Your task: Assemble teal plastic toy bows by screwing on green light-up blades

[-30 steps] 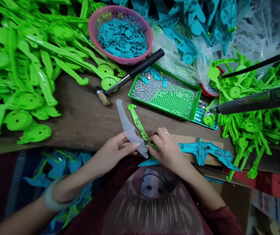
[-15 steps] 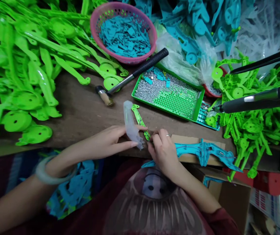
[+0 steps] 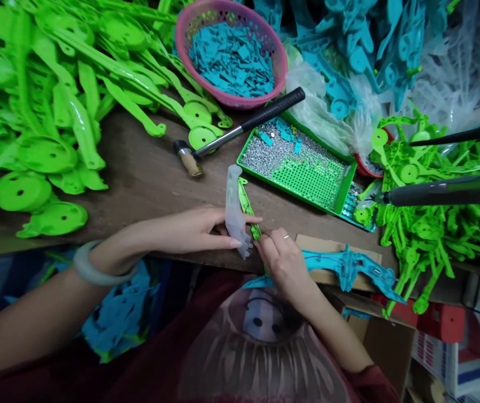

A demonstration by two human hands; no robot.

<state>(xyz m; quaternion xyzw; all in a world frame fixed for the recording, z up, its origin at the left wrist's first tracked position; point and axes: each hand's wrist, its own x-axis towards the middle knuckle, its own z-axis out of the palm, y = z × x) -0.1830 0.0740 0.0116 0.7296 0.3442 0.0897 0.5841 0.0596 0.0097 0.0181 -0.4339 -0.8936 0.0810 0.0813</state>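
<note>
At the near edge of the worktop [image 3: 139,184], my left hand [image 3: 189,229] grips a translucent white plastic blade piece [image 3: 235,210], fingers closed along its lower half, holding it up on edge. My right hand [image 3: 284,260] pinches the near end of a slim green plastic strip [image 3: 248,210] that lies just beside the white piece, touching it or nearly so. A turquoise plastic assembly [image 3: 349,268] rests on a piece of cardboard [image 3: 328,246] just right of my right hand. Farther back, a hammer [image 3: 240,129] lies angled toward the worktop's middle, next to a green tray [image 3: 343,190] filled with small metal screws. A pink basket [image 3: 187,33] of turquoise bits stands at the far edge. Green plastic parts [image 3: 47,112] are heaped over the left side, and more crowd the right edge.
</note>
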